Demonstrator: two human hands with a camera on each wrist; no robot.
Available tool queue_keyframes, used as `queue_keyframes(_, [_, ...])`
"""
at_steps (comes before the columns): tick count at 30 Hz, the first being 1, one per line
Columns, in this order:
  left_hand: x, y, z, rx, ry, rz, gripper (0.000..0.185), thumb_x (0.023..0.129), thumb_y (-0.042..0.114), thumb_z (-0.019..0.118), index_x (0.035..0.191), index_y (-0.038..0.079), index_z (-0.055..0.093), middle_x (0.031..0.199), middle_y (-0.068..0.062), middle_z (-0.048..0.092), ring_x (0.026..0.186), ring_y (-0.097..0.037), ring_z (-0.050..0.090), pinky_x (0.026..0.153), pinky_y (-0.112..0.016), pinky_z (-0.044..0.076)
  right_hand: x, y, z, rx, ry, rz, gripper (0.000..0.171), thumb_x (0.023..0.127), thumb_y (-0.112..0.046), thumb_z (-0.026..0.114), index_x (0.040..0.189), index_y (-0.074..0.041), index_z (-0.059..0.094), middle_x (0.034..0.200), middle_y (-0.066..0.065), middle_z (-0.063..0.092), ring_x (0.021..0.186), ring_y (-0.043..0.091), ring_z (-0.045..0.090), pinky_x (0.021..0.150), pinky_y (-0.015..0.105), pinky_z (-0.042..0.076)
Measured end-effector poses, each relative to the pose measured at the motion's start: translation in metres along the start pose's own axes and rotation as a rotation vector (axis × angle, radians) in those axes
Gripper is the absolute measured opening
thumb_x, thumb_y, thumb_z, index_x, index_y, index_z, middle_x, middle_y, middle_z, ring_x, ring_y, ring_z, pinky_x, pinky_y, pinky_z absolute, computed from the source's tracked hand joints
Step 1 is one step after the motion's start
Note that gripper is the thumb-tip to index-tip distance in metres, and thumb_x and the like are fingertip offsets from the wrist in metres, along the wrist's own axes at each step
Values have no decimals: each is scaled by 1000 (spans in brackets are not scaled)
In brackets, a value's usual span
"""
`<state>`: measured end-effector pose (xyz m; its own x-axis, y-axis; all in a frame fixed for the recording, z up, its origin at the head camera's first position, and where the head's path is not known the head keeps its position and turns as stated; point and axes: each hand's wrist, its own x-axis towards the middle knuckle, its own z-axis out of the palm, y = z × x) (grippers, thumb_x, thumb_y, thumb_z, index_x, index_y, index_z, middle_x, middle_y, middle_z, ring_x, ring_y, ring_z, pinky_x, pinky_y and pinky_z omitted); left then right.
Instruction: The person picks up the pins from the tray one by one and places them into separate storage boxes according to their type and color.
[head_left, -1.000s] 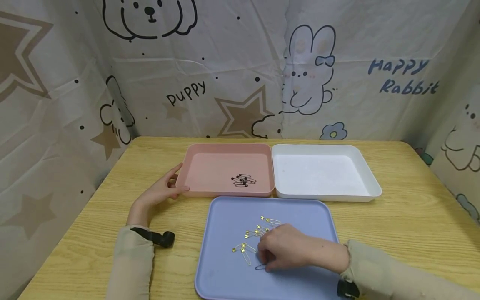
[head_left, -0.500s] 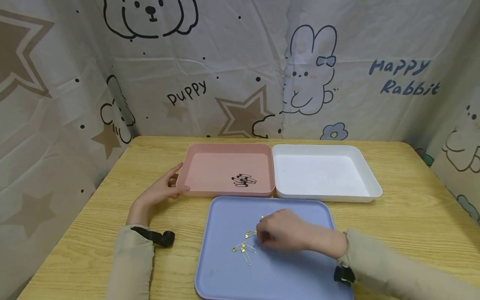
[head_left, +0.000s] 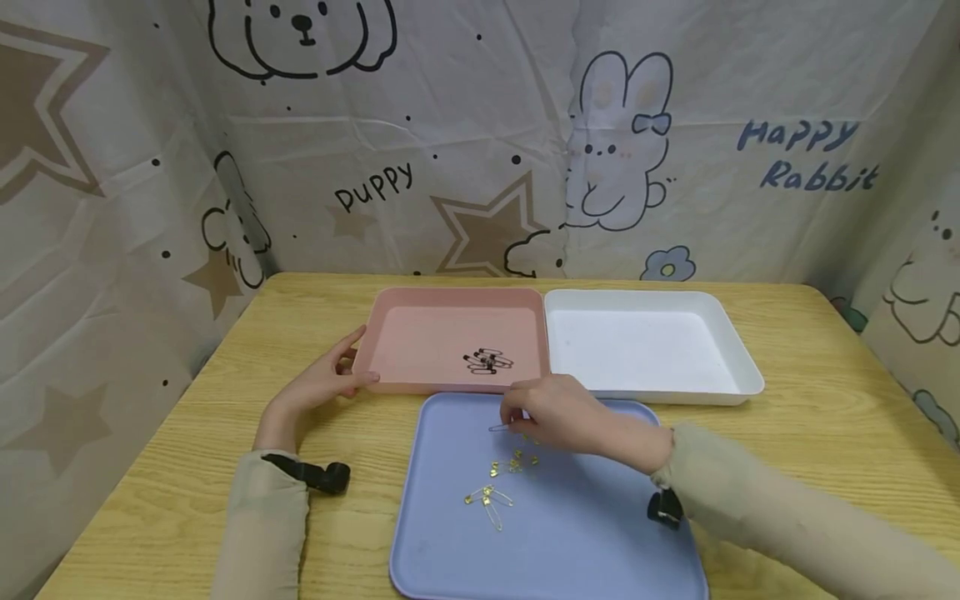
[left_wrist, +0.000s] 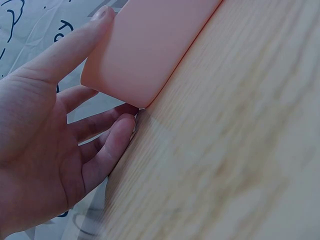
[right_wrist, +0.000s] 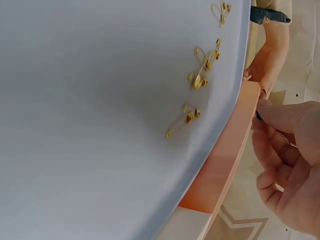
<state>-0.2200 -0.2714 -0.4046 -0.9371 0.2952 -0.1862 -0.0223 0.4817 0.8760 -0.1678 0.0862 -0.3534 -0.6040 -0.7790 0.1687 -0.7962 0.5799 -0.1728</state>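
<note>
My left hand [head_left: 318, 379] holds the near left corner of the pink tray [head_left: 420, 333], thumb on the rim and fingers at the side. In the left wrist view the thumb [left_wrist: 75, 50] lies against the tray's wall. My right hand [head_left: 558, 412] pinches a safety pin [head_left: 498, 428] between thumb and fingertips, above the far edge of the blue tray [head_left: 442, 550]. Its dark end [right_wrist: 258, 115] shows in the right wrist view. Several gold safety pins [head_left: 487, 497] lie on the blue tray. A pile of black safety pins [head_left: 489, 361] is in the pink tray.
A white tray [head_left: 637, 346] stands right of the pink one, their sides touching. Both sit behind the blue tray on a wooden table [head_left: 810, 433]. A printed cloth [head_left: 465, 100] hangs behind the table and along its sides.
My right hand has picked the dark safety pin up from the blue tray and moved away from me, toward the pink tray. My left hand stays at the pink tray's corner.
</note>
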Motion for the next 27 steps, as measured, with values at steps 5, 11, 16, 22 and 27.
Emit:
queue_keyframes(5, [0, 0, 1, 21, 5, 5, 86, 84, 27, 64, 147, 24, 6, 131, -22, 34, 92, -22, 47, 70, -29, 46, 8, 3, 4, -1, 46, 0, 5, 78, -18, 70, 80, -21, 66, 80, -10, 62, 65, 2, 54, 57, 20, 44])
queue_keyframes(11, [1, 0, 0, 33, 8, 6, 86, 84, 29, 65, 147, 26, 6, 130, -21, 35, 90, -23, 47, 67, -29, 46, 19, 8, 6, 3, 109, -3, 6, 78, -15, 70, 79, -19, 66, 79, -9, 64, 65, 4, 55, 55, 20, 43])
queue_keyframes(16, [1, -1, 0, 30, 5, 6, 86, 84, 28, 64, 147, 25, 6, 129, -21, 35, 89, -22, 47, 68, -29, 46, 27, 16, 6, -14, 131, 46, 6, 78, -14, 70, 80, -19, 67, 79, -8, 63, 68, 6, 57, 55, 21, 44])
queue_keyframes(22, [1, -2, 0, 9, 5, 5, 86, 84, 27, 64, 147, 25, 6, 130, -21, 35, 90, -21, 47, 70, -29, 46, 37, 26, 6, -2, 122, 113, 5, 80, -14, 69, 85, -16, 68, 82, -5, 65, 73, 8, 59, 60, 25, 47])
queue_keyframes(27, [0, -1, -1, 4, 7, -4, 86, 84, 28, 65, 147, 27, 6, 131, -21, 34, 90, -21, 47, 70, -28, 45, 44, 35, 9, 5, 107, 153, 5, 81, -14, 67, 86, -15, 68, 83, -4, 66, 73, 9, 60, 59, 26, 48])
